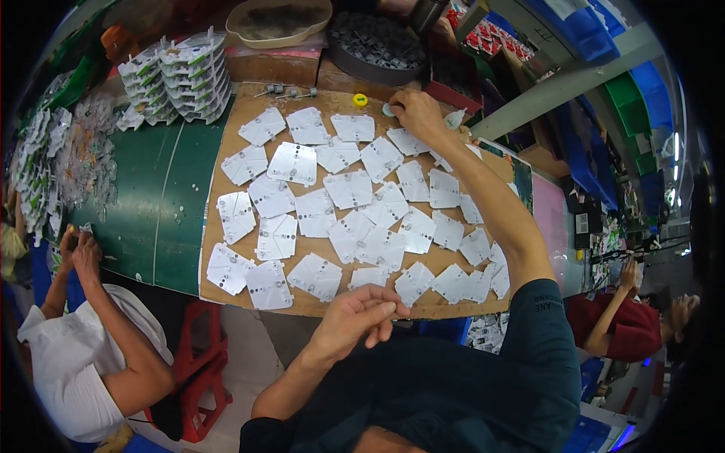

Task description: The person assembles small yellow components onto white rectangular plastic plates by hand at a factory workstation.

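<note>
**White plates spread across the board, right hand at the far edge**

Nearest my camera, the person's left hand (359, 317) hung at the near edge of the brown board (308, 245), fingers curled in and thumb close against the forefinger. I could not tell whether it pinched anything.

Ahead lay the white plates (293, 163), dozens of them, covering most of the board. They sat flat at mixed angles, some edges overlapping, many with dark dots and small clear bits on top.

The right arm reached over the plates on the right side. At the board's far edge the right hand (419, 113) was bent down, fingertips at a small pale disc (388, 110); I could not make out whether they gripped it.

Just left of that hand stood a yellow piece (360, 100); farther left, a few metal parts (294, 93). Behind the board I noted a dark round tray (377, 49) of small grey parts and a tan basin (279, 21).

Off left, stacked white parts (192, 75) stood on a green mat (143, 204). A co-worker in white (83, 362) worked at its near edge; another in maroon (630, 328) was well off right.
</note>
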